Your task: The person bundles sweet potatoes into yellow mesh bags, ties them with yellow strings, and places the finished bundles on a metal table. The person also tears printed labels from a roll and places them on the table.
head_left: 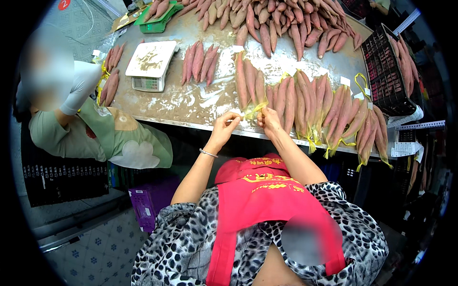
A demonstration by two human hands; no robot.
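Near the table's front edge, my left hand point(225, 125) is closed in a pinch beside the loose lower end of a yellow mesh bag point(247, 112); what is between its fingertips is too small to make out. My right hand point(269, 121) grips that bag's gathered end. The bag holds long pink-skinned sweet potatoes point(250, 78), lying away from me. More filled mesh bags point(305, 105), with white tags and yellow ties, lie in a row to the right.
A heap of sweet potatoes point(267, 14) covers the metal table's point(181, 105) back. A white scale point(151, 57), loose potatoes point(200, 62) and a green scale point(155, 25) are leftward. A co-worker point(95, 138) stands at left. A black crate point(386, 71) is at right; a purple crate point(143, 205) is below.
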